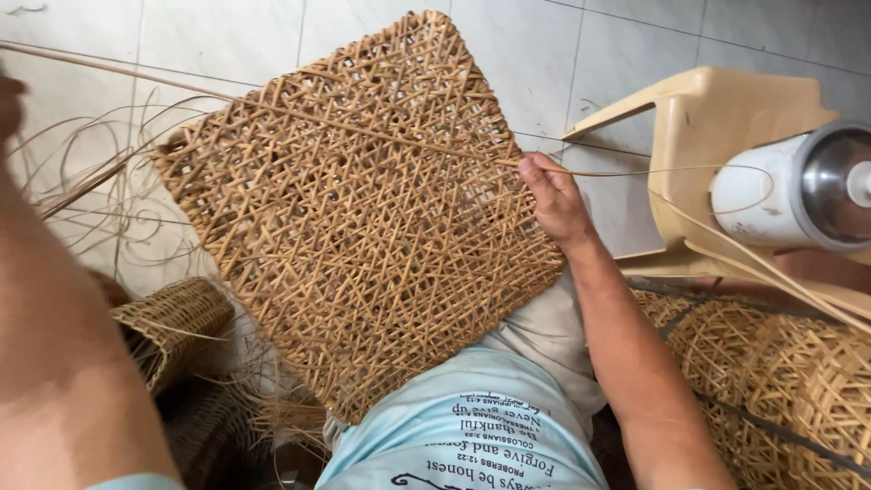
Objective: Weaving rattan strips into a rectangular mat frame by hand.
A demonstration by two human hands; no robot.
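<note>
Pale floor tiles (227,36) lie behind the square tan open-weave rattan panel (363,218) propped on the lap, at whose right edge the right hand (553,200) is pinched on a thin cane strand (381,134), best kept taut and flat across the weave; the left hand's grip cannot be told.

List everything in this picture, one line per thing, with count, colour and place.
woven panel: one, tan, square, open weave, centre, propped on the lap
loose strips: many, tan, left, trailing off the panel over the floor
small basket: one, tan, lower left
woven pieces: a pile, tan, lower right
plastic chair: one, cream, upper right
jug: one, white and metal, on the chair
tiled floor: pale, behind everything
right hand: pinching a thin strip at the panel's right edge
left hand: only the arm shows, blurred, far left
</note>
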